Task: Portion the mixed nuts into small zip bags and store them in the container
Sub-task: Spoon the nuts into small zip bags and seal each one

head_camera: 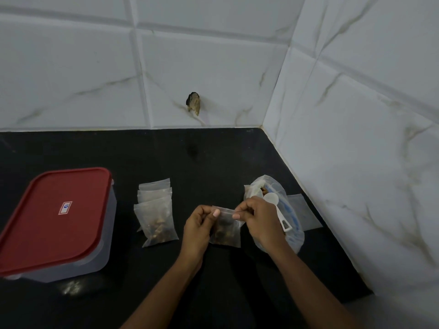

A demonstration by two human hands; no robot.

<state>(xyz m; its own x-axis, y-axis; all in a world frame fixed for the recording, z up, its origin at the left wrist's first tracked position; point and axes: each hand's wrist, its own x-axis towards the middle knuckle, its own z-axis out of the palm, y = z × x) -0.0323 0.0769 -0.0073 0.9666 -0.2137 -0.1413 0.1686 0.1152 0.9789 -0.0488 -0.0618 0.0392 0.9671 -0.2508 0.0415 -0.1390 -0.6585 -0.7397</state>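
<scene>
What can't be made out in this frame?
Head view.
Inside the container: red lid covers it.
Print on the label: too small.
Inside the large nut bag: right hand and white scoop block it.
Seal of the zip bag: left hand and right thumb cover it.

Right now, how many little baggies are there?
5: a pile of three beside the container, a held bag between left hand and right hand, a flat bag by the big bag. More may hide.

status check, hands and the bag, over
Both on it: left hand and right hand pinch the zip bag at its top strip, nuts inside. Beside the container, lid on, lie filled bags. Nothing in the way.
</scene>
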